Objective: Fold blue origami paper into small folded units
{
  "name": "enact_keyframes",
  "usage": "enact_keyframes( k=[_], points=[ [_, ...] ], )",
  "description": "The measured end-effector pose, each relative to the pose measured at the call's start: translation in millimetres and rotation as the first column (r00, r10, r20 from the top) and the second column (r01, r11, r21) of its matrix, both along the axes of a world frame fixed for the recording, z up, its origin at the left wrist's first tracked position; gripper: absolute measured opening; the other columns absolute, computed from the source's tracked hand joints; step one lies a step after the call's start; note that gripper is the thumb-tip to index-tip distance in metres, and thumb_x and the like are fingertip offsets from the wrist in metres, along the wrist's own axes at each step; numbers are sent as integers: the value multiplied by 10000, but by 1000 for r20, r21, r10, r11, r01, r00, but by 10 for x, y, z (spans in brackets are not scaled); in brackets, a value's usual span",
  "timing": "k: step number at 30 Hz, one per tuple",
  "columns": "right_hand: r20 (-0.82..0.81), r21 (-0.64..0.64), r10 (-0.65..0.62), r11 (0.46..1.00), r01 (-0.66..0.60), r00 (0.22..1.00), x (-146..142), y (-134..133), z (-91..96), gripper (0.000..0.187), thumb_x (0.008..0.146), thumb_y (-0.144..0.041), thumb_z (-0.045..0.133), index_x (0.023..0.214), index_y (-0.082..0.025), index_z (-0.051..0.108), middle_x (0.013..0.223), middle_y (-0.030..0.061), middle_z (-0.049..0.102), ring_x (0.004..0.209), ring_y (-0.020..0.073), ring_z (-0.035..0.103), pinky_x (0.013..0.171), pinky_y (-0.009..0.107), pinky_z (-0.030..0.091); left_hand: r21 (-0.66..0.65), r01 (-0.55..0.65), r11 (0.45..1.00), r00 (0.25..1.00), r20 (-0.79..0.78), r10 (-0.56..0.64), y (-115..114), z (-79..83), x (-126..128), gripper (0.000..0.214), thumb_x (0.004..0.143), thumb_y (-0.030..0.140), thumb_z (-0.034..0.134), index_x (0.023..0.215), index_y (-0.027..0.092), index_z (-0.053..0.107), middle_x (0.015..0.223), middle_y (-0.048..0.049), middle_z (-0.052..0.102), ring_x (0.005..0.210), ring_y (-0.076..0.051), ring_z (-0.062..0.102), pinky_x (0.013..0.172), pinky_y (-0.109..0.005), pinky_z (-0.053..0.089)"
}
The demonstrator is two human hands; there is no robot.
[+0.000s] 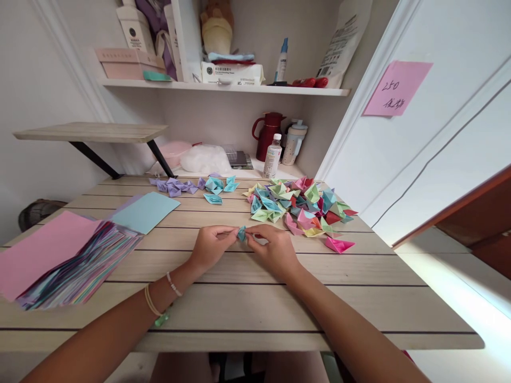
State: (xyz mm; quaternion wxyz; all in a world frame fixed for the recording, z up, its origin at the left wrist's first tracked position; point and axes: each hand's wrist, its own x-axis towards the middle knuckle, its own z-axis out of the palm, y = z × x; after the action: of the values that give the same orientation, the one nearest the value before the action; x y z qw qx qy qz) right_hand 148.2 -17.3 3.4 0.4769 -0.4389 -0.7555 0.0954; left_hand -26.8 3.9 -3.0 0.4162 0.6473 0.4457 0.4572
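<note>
A small folded piece of blue paper [241, 233] is held just above the middle of the table. My left hand [213, 244] pinches its left side between thumb and finger. On the right side, my right hand [275, 247] grips it the same way. Much of the paper is covered by my fingertips, so its exact shape is hard to make out. Beyond my hands lie several blue folded paper boats [214, 185] and purple folded paper pieces [174, 187]. A heap of folded paper boats [303, 202] in many colours lies to the right, with a bright pink boat [339, 244] at its near edge.
A fanned stack of coloured paper [91, 266] lies at left, beside light blue sheets [147, 211]. At the back stand a plastic bottle [272, 157], a red jug [268, 135] and a tumbler [294, 142]. A wooden riser [91, 132] stands at the back left.
</note>
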Motion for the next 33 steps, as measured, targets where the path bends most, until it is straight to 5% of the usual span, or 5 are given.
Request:
enact_keyframes(
  k=[10,17,21,26,33],
  points=[
    [-197,-203,33,976,-73,980,22,17,49,202,692,-148,559,835,-186,695,834,32,706,744,161,655,737,284,545,-137,5,990,983,185,20,30,52,-3,249,673,329,659,807,128,716,790,-49,721,745,-214,678,705,-312,560],
    [-285,-310,12,945,-104,959,22,24,62,195,684,-181,563,835,-168,686,856,47,703,783,178,657,737,289,538,-79,5,997,991,135,6,19,60,-24,234,692,321,637,802,130,717,775,-51,721,740,-226,678,682,-316,564],
    [-142,-332,-41,943,-8,989,12,16,42,149,673,-216,602,796,-176,674,775,36,693,691,163,639,663,269,521,105,6,994,1000,-19,-4,-26,42,-2,196,719,289,608,810,158,722,824,-52,720,748,-216,677,681,-300,563],
    [141,-154,-62,984,84,988,28,5,16,193,675,-125,583,836,-208,650,832,27,668,790,172,604,702,266,474,362,18,932,988,-149,38,-74,57,45,174,719,225,594,829,186,724,884,-55,713,784,-192,670,672,-266,560],
    [390,-48,75,997,-61,918,96,44,26,185,782,-152,573,937,-225,642,841,49,649,842,177,582,723,255,436,293,43,955,977,-212,21,-88,130,48,173,723,244,575,783,201,731,818,-48,715,740,-198,657,650,-262,530]
  ],
)
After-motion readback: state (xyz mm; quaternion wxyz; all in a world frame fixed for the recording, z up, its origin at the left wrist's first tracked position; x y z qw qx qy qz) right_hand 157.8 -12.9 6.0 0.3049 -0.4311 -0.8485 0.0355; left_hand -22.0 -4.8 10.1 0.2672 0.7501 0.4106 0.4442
